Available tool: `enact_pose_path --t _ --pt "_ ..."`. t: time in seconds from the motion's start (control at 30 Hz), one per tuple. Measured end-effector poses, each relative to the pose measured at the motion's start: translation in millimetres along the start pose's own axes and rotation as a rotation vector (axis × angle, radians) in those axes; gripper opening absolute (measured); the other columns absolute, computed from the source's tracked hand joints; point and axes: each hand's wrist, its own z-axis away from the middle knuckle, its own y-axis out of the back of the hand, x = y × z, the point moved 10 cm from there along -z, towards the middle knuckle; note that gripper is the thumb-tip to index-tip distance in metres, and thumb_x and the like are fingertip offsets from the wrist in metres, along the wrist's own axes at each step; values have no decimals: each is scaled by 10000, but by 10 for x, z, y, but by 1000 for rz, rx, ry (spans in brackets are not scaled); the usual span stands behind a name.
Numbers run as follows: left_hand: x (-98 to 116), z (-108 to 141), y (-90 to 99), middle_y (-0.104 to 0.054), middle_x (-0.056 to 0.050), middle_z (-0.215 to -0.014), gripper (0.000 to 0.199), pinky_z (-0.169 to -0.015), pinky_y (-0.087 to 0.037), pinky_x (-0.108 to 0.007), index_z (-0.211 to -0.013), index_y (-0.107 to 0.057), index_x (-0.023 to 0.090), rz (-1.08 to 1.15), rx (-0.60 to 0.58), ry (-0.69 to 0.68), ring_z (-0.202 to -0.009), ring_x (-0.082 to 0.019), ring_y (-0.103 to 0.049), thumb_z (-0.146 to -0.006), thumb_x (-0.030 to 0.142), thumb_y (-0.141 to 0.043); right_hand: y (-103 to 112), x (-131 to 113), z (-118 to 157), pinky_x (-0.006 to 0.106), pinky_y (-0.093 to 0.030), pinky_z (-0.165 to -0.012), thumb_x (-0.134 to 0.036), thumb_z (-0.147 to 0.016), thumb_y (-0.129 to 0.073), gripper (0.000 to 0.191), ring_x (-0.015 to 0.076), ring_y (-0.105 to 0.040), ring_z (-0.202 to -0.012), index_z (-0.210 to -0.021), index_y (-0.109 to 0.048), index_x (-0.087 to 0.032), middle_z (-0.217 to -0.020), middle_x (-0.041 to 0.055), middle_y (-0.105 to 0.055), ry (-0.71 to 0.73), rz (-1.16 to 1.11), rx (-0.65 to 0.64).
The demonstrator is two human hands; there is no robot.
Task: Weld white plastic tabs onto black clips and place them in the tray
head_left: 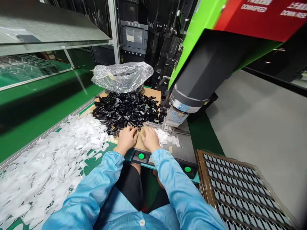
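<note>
A small black plastic part (139, 128) shows between the fingertips of my two hands, above a piece of brown cardboard (141, 144). My left hand (126, 139) is closed, its thumb and bent fingers against the part's left side. From the right, my right hand (150, 138) curls its fingers towards the same part, and its grip is partly hidden. Just beyond my hands lies a large heap of black plastic parts (127, 108). Beside my right hand are loose white plastic pieces (165, 136).
A machine head (177, 116) hangs over a metal plate at right. Green buttons (141, 156) line the front edge. White pieces (48, 159) cover the left table. A clear plastic bag (123, 76) lies behind the heap. Filled trays (240, 185) are stacked at lower right.
</note>
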Motion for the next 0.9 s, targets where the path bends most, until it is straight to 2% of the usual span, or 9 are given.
enact_pose_path --t 0.07,0.17,0.43,0.57,0.7,0.8,0.9 --pt "10 -28 -10 -695 -157 -1262 333 -919 -494 -497 -1331 -693 245 4 6 -1 -1128 -366 -630 -1041 370 -588 -151 -69 -163 423 -480 -1034 -223 -991 -652 363 299 -597 -1172 -1354 -663 -223 -1261 119 -712 -5 54 -43" --pt "5 -78 0 -725 -149 -1176 247 -898 -489 -480 -1221 -701 237 0 20 20 -1086 -355 -640 -1056 360 -563 -242 -94 -282 416 -471 -990 -229 -1012 -622 284 302 -589 -1133 -1291 -670 -231 -1201 117 -712 -27 126 -56" --pt "-23 -169 -17 -737 -134 -1030 146 -849 -494 -430 -1048 -664 238 -42 66 82 -976 -317 -679 -1030 368 -600 -186 -19 -244 389 -454 -950 -182 -988 -573 243 287 -581 -1096 -1201 -681 -224 -1142 105 -707 -88 181 -14" --pt "-51 -145 -44 -743 -124 -989 104 -864 -494 -438 -1040 -645 233 30 39 115 -973 -322 -696 -1006 321 -599 -10 36 -102 382 -452 -961 -143 -951 -558 247 281 -580 -1075 -1143 -698 -210 -1108 111 -704 -117 129 49" --pt "-32 -94 -78 -751 -122 -1012 213 -906 -495 -459 -1141 -637 217 79 -68 137 -1008 -344 -697 -1005 375 -598 291 201 155 384 -461 -977 -125 -931 -525 264 269 -589 -1058 -1104 -708 -203 -1088 97 -706 -114 -11 172" --pt "102 -63 -108 -747 -122 -1124 281 -957 -490 -468 -1242 -658 224 62 -155 31 -1098 -353 -680 -1004 358 -592 545 531 403 383 -470 -975 -144 -938 -516 289 264 -600 -1050 -1137 -717 -201 -1098 90 -708 -141 -69 270" --pt "232 -39 -153 -712 -133 -1173 380 -973 -497 -463 -1375 -673 268 25 -218 -88 -1171 -357 -658 -1012 320 -573 795 989 622 392 -475 -980 -167 -950 -513 315 268 -607 -1032 -1176 -732 -198 -1097 98 -712 -224 -33 357"
